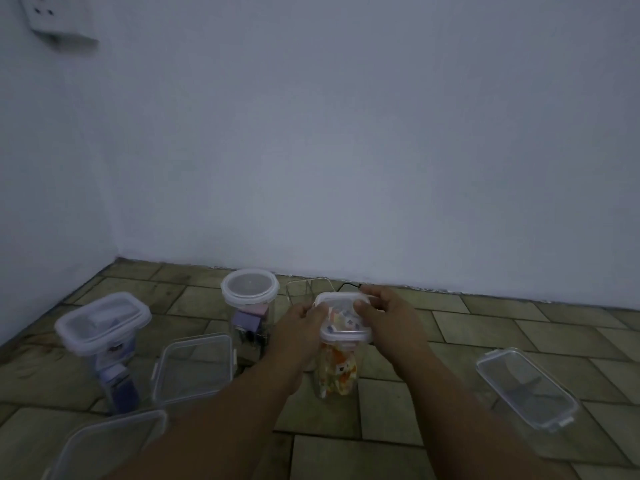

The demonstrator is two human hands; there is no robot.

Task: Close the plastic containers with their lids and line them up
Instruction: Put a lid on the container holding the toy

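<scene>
A tall clear container (337, 370) filled with orange and white pieces stands on the tiled floor in the middle. Its white-rimmed lid (341, 301) is tilted over the container's mouth, held on both sides. My left hand (304, 323) grips the lid's left edge and my right hand (384, 313) grips its right edge. A round lidded jar (250, 289) stands behind on the left. A square lidded container (104, 320) with purple contents stands at far left. An open clear container (308, 289) stands behind my hands.
Loose clear lids or containers lie on the floor: one (194, 367) left of my arm, one (107, 441) at the bottom left, one (526, 389) at the right. The wall (346, 150) runs close behind. A thin black wire (351, 284) lies at the wall's base.
</scene>
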